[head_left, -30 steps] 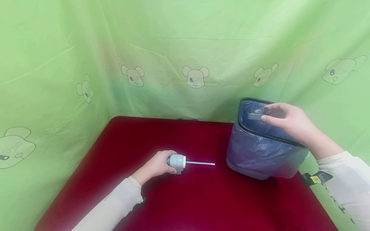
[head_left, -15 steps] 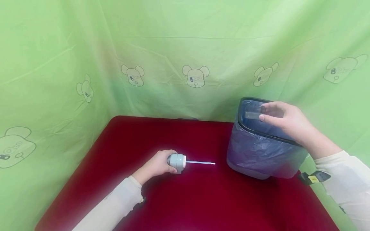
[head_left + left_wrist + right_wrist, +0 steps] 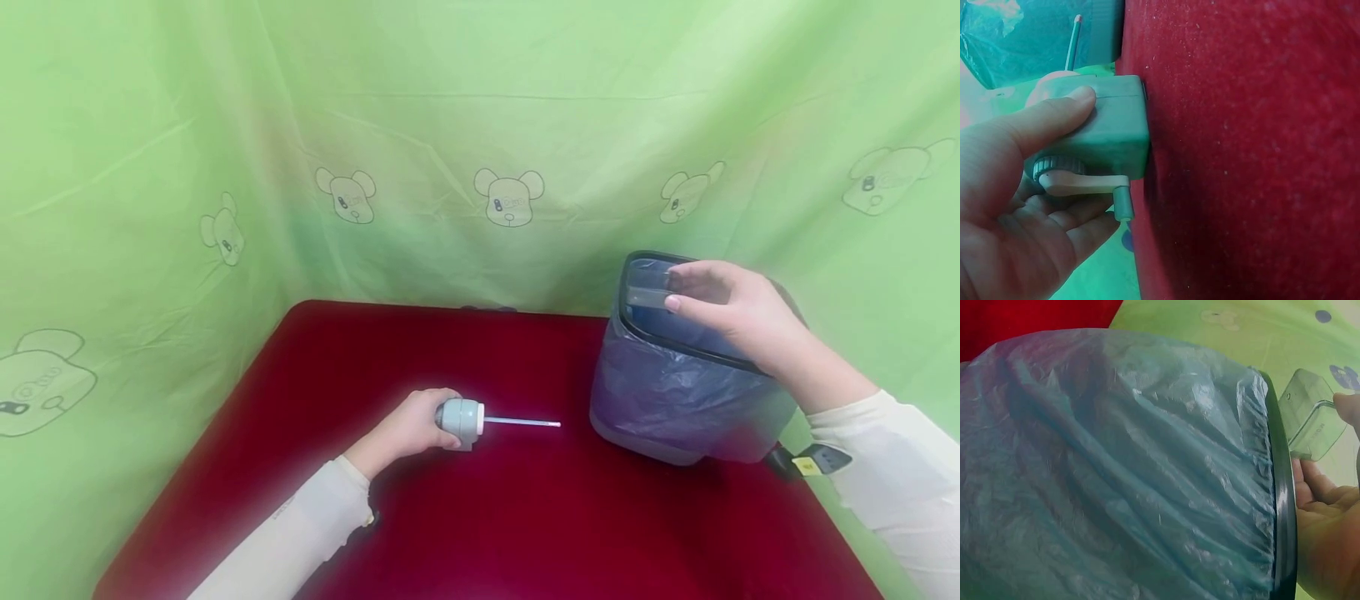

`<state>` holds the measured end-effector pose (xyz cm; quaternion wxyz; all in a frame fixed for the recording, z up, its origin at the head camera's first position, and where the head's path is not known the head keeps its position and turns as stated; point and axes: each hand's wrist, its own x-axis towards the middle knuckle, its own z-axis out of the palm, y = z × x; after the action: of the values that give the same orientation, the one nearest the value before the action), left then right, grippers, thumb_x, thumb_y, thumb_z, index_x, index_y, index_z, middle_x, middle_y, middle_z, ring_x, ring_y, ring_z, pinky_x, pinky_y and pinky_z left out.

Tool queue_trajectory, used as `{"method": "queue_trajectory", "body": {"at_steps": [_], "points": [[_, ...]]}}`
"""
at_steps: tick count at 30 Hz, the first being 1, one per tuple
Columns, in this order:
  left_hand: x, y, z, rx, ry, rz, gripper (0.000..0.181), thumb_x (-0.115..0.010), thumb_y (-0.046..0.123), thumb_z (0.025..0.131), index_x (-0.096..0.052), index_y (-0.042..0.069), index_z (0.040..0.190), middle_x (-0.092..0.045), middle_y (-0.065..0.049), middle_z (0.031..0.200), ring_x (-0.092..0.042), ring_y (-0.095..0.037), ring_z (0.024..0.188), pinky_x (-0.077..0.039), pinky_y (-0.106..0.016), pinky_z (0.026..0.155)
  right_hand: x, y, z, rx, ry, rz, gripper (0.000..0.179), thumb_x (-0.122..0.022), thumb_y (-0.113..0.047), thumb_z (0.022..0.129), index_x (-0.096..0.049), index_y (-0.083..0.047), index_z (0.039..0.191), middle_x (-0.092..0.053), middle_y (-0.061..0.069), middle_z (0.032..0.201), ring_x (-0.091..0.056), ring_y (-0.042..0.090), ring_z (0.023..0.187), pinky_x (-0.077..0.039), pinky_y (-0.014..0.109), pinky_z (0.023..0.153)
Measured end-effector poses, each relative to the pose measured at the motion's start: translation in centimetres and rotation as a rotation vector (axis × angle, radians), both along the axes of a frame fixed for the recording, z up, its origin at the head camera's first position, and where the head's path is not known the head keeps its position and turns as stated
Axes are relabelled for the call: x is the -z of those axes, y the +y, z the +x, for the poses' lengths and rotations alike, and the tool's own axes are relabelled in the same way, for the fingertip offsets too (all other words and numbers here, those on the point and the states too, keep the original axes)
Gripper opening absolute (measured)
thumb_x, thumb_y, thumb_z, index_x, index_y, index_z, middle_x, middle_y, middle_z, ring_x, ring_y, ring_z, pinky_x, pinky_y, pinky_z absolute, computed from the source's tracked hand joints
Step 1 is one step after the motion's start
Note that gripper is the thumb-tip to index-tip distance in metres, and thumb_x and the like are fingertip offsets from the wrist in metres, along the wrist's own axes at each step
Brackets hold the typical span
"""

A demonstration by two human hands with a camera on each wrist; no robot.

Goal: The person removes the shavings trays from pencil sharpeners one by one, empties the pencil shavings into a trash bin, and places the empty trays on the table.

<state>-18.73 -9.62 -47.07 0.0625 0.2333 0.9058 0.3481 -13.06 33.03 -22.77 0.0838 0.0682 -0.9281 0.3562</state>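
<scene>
My left hand (image 3: 405,427) grips a pale green crank pencil sharpener (image 3: 459,417) low over the red table, thumb on one side and fingers on the other. A pencil (image 3: 521,422) sticks out of its white front, pointing right. The left wrist view shows the crank handle (image 3: 1085,182) at the sharpener's back. Over the lined bin (image 3: 675,400), my right hand (image 3: 738,321) pinches a clear plastic shavings drawer (image 3: 647,297) between thumb and fingers. In the right wrist view the clear drawer (image 3: 1313,419) is just beyond the bin's dark rim (image 3: 1282,512). Whether anything lies inside it cannot be made out.
A red cloth covers the table (image 3: 450,358). The bin stands near its right edge, with a bluish plastic bag (image 3: 1135,469) folded over its sides. Green curtains (image 3: 420,125) printed with bear heads hang behind and on both sides.
My right hand has shifted slightly left and up over the bin, carrying the clear drawer with it. The left hand, sharpener and pencil stay almost where they were.
</scene>
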Motion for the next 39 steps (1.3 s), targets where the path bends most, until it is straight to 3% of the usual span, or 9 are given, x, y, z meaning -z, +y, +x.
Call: {"method": "queue_trajectory", "body": {"at_steps": [10, 21, 39], "points": [[-0.2, -0.1, 0.2, 0.004, -0.008, 0.009, 0.067, -0.094, 0.024, 0.072, -0.064, 0.015, 0.131, -0.069, 0.001, 0.114, -0.063, -0.018, 0.096, -0.057, -0.044, 0.089, 0.2, -1.2, 0.4, -0.032, -0.008, -0.067, 0.052, -0.071, -0.037, 0.097, -0.056, -0.017, 0.143, -0.063, -0.013, 0.130, -0.058, -0.011, 0.111, -0.047, 0.008, 0.085], [0.1, -0.2, 0.1, 0.000, -0.014, -0.001, 0.068, -0.094, 0.025, 0.072, -0.063, 0.016, 0.132, -0.069, 0.001, 0.115, -0.063, -0.017, 0.096, -0.057, -0.044, 0.089, 0.5, -2.4, 0.4, -0.062, 0.013, -0.132, 0.048, -0.072, -0.026, 0.097, -0.058, -0.013, 0.141, -0.065, -0.021, 0.121, -0.061, -0.005, 0.109, -0.047, 0.009, 0.087], [-0.2, -0.2, -0.2, 0.011, -0.011, 0.005, 0.067, -0.095, 0.024, 0.072, -0.064, 0.014, 0.131, -0.070, 0.001, 0.113, -0.063, -0.017, 0.095, -0.056, -0.042, 0.089, 0.8, -4.8, -0.1, -0.129, 0.037, -0.193, 0.047, -0.072, -0.021, 0.097, -0.058, -0.007, 0.139, -0.068, -0.012, 0.118, -0.064, 0.000, 0.106, -0.051, 0.013, 0.087]]}}
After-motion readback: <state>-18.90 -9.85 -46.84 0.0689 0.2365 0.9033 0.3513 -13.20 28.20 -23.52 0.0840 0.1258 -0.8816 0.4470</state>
